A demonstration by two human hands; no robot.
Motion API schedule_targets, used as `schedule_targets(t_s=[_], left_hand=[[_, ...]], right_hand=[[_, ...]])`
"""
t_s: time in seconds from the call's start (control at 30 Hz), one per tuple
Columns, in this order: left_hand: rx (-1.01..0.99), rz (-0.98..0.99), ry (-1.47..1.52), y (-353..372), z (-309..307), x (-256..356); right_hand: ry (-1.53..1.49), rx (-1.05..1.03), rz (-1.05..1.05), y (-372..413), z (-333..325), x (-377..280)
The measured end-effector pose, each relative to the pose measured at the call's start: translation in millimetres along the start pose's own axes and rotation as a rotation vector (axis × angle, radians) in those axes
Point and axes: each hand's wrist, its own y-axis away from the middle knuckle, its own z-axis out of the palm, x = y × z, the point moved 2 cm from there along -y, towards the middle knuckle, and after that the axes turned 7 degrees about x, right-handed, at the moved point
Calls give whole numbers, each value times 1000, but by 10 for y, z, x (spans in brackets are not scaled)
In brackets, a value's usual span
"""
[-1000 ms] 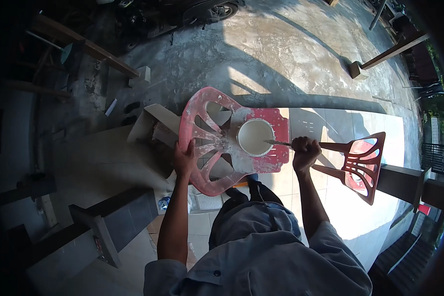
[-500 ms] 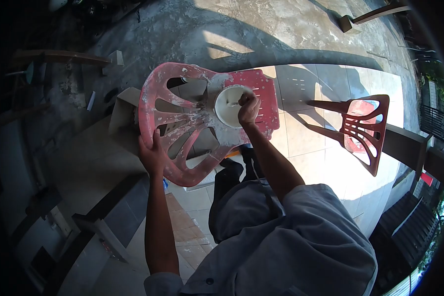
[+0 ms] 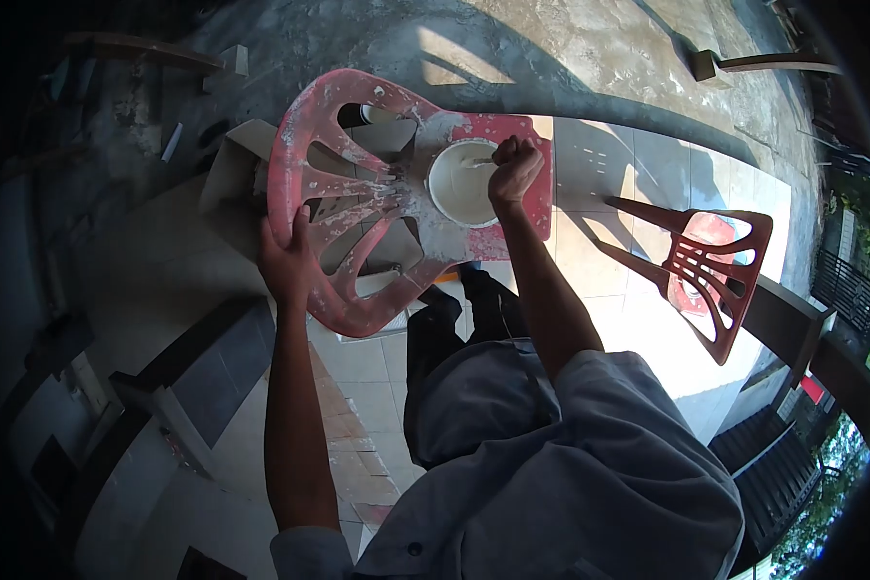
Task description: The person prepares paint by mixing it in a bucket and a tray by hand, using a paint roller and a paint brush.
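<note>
A red plastic chair (image 3: 343, 188), spattered with whitish paint, stands before me with its slotted backrest to the left. My left hand (image 3: 288, 261) grips the outer rim of that backrest. On the seat sits a white bucket (image 3: 437, 188) with pale, paint-like contents. My right hand (image 3: 517, 172) is closed in a fist at the bucket's right rim, around a thin handle (image 3: 476, 162) that reaches into the bucket. The handle's lower end cannot be made out clearly.
A second red chair (image 3: 720, 261) stands on sunlit tiles (image 3: 604, 280) to the right. Behind it runs a dark bench-like beam (image 3: 788, 314). A cardboard box (image 3: 232, 174) lies left of the near chair. Rough concrete (image 3: 358, 43) lies beyond the tiles.
My right hand has shifted from above the bucket's opening toward its right rim, still closed. My left hand keeps its hold on the backrest. The whole view has tilted slightly.
</note>
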Motion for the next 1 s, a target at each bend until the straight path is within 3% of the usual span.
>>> schedule_targets(t_s=[0.03, 0.13, 0.2, 0.4, 0.47, 0.53, 0.57, 0.63, 0.7, 0.73, 0.9, 0.93, 1.0], left_hand=[[-4, 1, 5, 1, 7, 8], [5, 9, 14, -7, -10, -28], [26, 25, 19, -17, 15, -62], [34, 15, 47, -22, 18, -72], [26, 9, 45, 2, 9, -58], [17, 9, 48, -8, 4, -30], [17, 13, 75, -4, 5, -22], [5, 7, 57, -16, 4, -40], [21, 21, 53, -14, 2, -19], [31, 27, 42, -10, -4, -21], [21, 29, 41, 4, -10, 15], [5, 11, 37, -13, 12, -57], [15, -7, 35, -11, 26, -50]], right_hand=[[79, -31, -62, 220, -21, 197], [3, -534, 68, 530, -335, -66], [6, -623, 38, 260, -432, -124], [27, -249, 38, -492, 106, -620], [39, -114, -232, -271, 192, -262], [289, 103, -574, 178, 161, -434], [86, -150, -253, 334, 4, -238], [-104, -532, 75, 494, -239, -166], [-82, -807, 71, 366, -419, -416], [-9, -836, 20, 177, -429, -374], [38, -381, -20, -380, 127, -462], [121, -277, -374, -246, 191, -293], [173, -40, -475, 172, 227, -395]])
